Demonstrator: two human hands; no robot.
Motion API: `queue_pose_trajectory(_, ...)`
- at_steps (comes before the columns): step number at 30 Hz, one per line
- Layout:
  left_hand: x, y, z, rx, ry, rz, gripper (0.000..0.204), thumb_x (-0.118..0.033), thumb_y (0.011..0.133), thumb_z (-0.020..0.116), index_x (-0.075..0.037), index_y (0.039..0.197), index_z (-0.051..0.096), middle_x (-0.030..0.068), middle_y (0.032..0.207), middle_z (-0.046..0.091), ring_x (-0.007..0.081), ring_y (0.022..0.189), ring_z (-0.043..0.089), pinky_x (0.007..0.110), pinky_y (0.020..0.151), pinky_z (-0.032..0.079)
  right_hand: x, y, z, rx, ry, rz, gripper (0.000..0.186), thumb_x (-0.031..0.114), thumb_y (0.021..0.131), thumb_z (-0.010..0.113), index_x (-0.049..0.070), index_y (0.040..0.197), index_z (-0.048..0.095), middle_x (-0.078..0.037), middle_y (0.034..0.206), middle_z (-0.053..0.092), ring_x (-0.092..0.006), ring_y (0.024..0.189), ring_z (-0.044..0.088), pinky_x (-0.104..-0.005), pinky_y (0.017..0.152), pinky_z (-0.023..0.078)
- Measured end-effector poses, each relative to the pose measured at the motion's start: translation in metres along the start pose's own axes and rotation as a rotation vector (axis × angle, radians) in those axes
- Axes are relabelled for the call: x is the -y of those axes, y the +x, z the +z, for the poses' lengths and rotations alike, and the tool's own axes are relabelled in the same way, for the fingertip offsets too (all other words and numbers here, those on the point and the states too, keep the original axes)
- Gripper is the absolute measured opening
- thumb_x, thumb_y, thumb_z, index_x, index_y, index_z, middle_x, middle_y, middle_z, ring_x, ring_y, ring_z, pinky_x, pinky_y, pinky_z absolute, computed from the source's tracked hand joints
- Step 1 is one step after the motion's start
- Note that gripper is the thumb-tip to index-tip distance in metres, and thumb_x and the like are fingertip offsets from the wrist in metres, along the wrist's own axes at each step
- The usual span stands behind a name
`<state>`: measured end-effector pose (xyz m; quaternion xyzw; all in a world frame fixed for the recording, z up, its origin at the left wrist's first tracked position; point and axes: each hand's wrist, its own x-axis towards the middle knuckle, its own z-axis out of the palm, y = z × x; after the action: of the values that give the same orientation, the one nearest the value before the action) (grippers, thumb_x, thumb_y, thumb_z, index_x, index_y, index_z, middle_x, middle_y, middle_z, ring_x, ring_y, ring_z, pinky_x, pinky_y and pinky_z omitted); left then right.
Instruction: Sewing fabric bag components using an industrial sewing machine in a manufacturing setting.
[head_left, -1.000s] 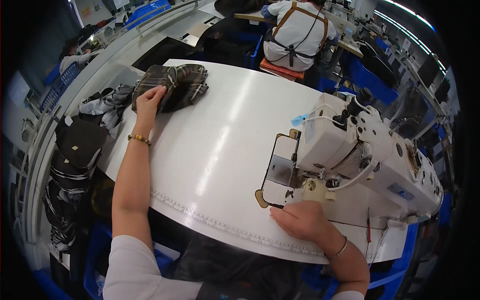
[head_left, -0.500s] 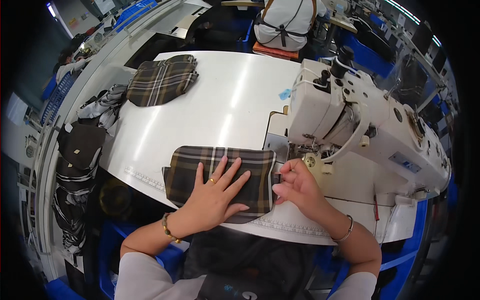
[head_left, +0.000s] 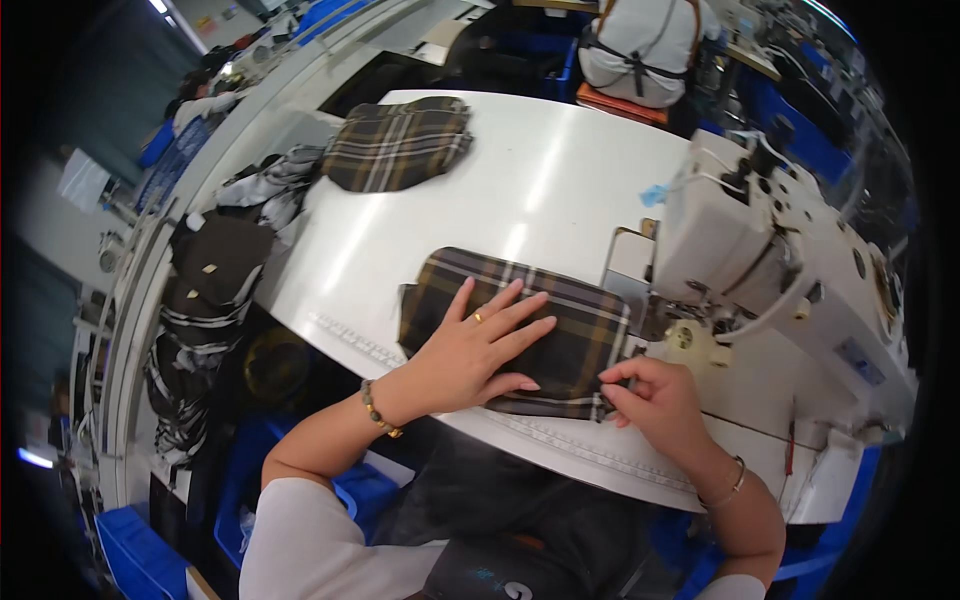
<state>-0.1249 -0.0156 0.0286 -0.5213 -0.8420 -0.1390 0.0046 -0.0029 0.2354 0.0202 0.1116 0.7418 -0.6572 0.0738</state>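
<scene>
A dark plaid fabric piece (head_left: 570, 350) with rounded corners lies on the white sewing table (head_left: 480, 195) in front of me. It looks layered, with a pale band along its right edge. My left hand (head_left: 480, 345) rests flat on it, fingers spread, a ring on one finger. Thumb and fingertips of my right hand (head_left: 655, 400) pinch the piece's right edge near its lower corner. Just beyond that edge stands the white sewing machine (head_left: 720, 230), its needle area (head_left: 700, 300) close to the fabric's upper right corner.
More plaid pieces (head_left: 400, 145) lie at the table's far left. Dark and striped fabric (head_left: 220, 265) hangs over a rail on the left. A ruler strip (head_left: 590, 455) follows the table's near edge. A red-handled tool (head_left: 790, 440) lies at right. Another person (head_left: 640, 60) sits beyond the table.
The whole view has swung, so the table appears shifted right and tilted. My right hand has slid down the fabric's right edge and its fingers have closed. The left hand stays flat.
</scene>
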Motion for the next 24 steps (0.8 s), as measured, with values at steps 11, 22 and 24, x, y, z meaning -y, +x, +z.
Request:
queue_pose_trajectory(11,0.127,-0.146,-0.119,-0.298,0.806,-0.791,0.037,-0.026,0.079,0.079,-0.008,0.110,0.070,0.0088,0.111,0.070,0.0307,0.105,0.064,0.040,0.087,0.052,-0.007,0.002,0.000,0.022,0.024,-0.072,0.011,-0.002,0.088,0.068,-0.004,0.098,0.070,-0.001,0.061,0.062,-0.0065,0.055,0.062,-0.0209,0.051,0.051)
queue_pose_trajectory(22,0.040,-0.094,-0.170,-0.838,0.868,-0.501,0.008,-0.011,0.092,0.063,-0.004,0.092,0.059,0.0119,0.081,0.060,0.0332,0.071,0.059,0.041,0.061,0.046,-0.003,0.003,-0.001,0.035,0.005,-0.097,0.012,-0.001,0.088,0.068,-0.004,0.099,0.071,-0.001,0.062,0.062,-0.0047,0.053,0.059,-0.0204,0.051,0.049)
queue_pose_trajectory(24,-0.002,-0.065,-0.151,-0.693,0.769,-0.301,0.012,-0.006,0.082,0.071,-0.005,0.089,0.061,0.0089,0.071,0.053,0.0279,0.061,0.055,0.037,0.054,0.042,-0.002,0.003,0.000,0.028,-0.051,-0.095,0.012,0.005,0.091,0.068,-0.004,0.097,0.072,-0.002,0.064,0.063,-0.0058,0.055,0.059,-0.0206,0.051,0.050)
